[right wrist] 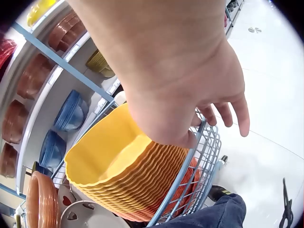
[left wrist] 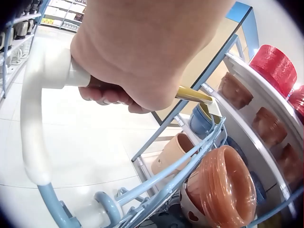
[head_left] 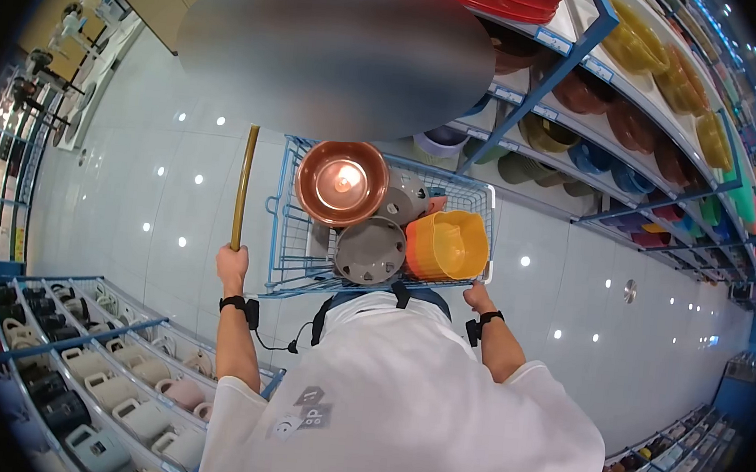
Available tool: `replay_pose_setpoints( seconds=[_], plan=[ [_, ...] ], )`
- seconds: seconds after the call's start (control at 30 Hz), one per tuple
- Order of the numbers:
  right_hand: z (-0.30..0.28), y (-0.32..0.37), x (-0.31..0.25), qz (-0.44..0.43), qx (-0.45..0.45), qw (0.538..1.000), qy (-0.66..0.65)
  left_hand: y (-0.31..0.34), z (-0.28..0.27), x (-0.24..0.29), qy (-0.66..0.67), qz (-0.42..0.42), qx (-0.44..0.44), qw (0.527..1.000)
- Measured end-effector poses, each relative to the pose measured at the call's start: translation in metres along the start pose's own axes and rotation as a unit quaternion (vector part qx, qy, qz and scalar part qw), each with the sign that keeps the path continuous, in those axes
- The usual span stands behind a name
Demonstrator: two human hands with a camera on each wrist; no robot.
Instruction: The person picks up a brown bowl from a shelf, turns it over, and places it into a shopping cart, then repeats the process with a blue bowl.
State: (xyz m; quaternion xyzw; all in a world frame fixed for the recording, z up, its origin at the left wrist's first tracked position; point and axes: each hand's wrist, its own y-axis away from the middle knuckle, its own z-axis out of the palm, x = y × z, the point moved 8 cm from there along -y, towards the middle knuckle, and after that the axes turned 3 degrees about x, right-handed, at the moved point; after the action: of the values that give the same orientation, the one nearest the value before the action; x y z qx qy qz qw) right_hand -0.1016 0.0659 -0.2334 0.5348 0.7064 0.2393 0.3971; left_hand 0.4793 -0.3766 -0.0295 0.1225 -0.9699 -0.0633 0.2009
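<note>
My left hand grips a gold bar beside the blue wire cart; in the left wrist view its fingers curl round the bar, between white end fittings. The right hand rests at the cart's near right corner. In the right wrist view, that hand has its thumb at the blue rim and loosely spread fingers beyond it, beside stacked yellow-orange pots. Copper-coloured basins and a grey pot with cutouts also lie in the cart.
Shelves of coloured pots and basins run along the upper right. Lower left, a rack holds kettles or jugs. Another rack stands lower right. Pale tiled floor surrounds the cart. A blurred oval covers the top centre.
</note>
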Motion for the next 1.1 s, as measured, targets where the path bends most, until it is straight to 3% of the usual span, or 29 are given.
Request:
replay_pose_setpoints(
  seconds=[0.2,0.27,0.43,0.67,0.9,1.1],
  plan=[
    [0.031,0.015,-0.027,-0.005,-0.002,1.0,0.007,-0.036,-0.006,0.018,0.026,0.068,0.011,0.997],
    [0.041,0.006,-0.04,-0.044,0.005,0.993,0.106,-0.048,-0.002,0.025,0.029,0.083,0.01,0.996],
    [0.043,-0.001,-0.069,-0.076,0.022,0.989,0.126,-0.071,0.005,0.045,0.012,0.113,-0.007,0.994],
    [0.016,-0.002,-0.099,-0.083,0.034,0.988,0.126,-0.088,0.019,0.074,0.03,0.112,-0.005,0.993],
    [-0.007,-0.028,-0.126,-0.028,-0.002,0.986,0.167,-0.096,0.024,0.103,0.035,0.114,0.003,0.993],
    [-0.024,-0.034,-0.146,-0.05,0.026,0.982,0.178,-0.103,0.027,0.121,0.035,0.117,0.019,0.992]
  ],
)
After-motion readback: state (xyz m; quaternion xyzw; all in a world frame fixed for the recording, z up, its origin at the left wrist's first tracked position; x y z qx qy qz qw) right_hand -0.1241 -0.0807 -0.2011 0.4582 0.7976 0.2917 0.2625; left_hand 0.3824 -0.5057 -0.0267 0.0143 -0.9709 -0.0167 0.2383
